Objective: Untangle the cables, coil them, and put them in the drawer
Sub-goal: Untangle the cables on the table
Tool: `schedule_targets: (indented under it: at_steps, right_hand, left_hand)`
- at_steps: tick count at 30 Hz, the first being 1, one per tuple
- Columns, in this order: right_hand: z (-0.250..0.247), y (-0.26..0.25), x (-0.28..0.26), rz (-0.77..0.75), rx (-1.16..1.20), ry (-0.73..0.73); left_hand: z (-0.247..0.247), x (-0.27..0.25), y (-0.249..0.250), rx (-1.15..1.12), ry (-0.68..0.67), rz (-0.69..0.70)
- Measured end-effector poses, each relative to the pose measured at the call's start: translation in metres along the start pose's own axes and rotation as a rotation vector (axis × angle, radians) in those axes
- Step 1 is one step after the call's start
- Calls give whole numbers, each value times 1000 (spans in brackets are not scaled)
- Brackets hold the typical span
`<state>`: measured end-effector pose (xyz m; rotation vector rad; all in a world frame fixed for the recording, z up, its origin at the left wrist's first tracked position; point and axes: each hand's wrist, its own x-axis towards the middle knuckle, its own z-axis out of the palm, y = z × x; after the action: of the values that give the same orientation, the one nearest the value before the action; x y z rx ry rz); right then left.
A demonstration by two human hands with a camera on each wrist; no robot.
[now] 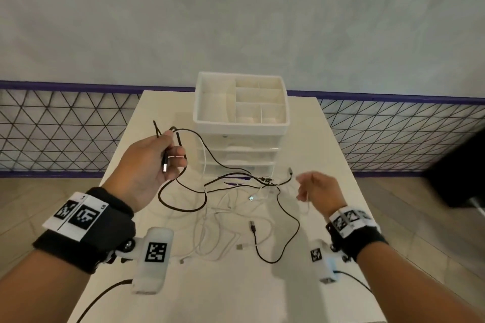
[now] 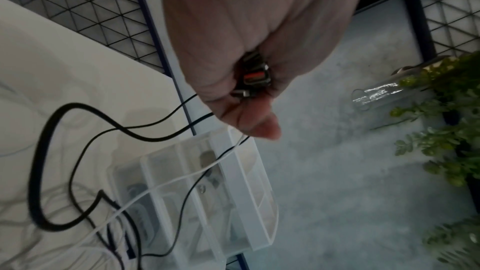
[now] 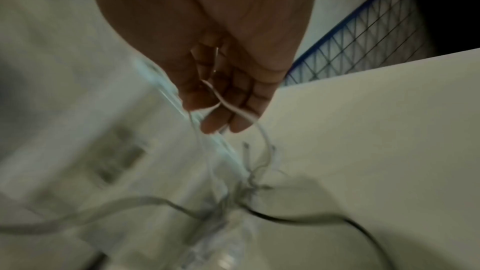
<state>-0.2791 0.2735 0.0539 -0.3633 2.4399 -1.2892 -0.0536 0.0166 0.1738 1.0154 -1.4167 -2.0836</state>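
Cables (image 1: 231, 207) before drawer unit (image 1: 240, 144), on table (image 1: 328, 152)

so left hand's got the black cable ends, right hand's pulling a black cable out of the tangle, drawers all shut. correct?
One slip: the right hand holds a white cable, not a black one; the right wrist view shows it running across the fingers. The left hand does grip the black cable ends, and the drawer unit looks shut in the head view.

A white table (image 1: 328, 139) fills the centre of the head view. A translucent drawer unit (image 1: 240, 144) stands at upper centre; tangled black and white cables (image 1: 231, 207) sprawl below it, mid-frame.
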Motion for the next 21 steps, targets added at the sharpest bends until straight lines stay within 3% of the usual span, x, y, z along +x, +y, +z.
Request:
schedule_targets:
  at_steps: [2,5,7,9,12,16,18,21]
  right_hand:
    - [-12,-47,-9,-192,90,-42]
    - [-11,-114,-37,-438,14,-206]
    - [-5,-143,-54,-535,-9,-293]
    - [2,-162,-62,-593,8,-285]
    - [-4,-171,-53,-601,42,-161]
    - [-20,-154,-34,-477,113,-59]
    - [-23,-143,-29,-431,160,-51]
    - [-15,-114,-21,-385,116,-71]
  left_hand:
    - [9,-3,5,-18,-35,36]
    - [31,-8,9,3,-114,133]
    - [47,-12,8,112,-171,192]
    - [59,-17,2,260,-239,213]
    - [59,-23,-4,318,-366,124]
    - [34,-23,1,476,-504,21]
    - [22,-21,2,516,-500,-11]
    - [12,-13,10,307,-402,20]
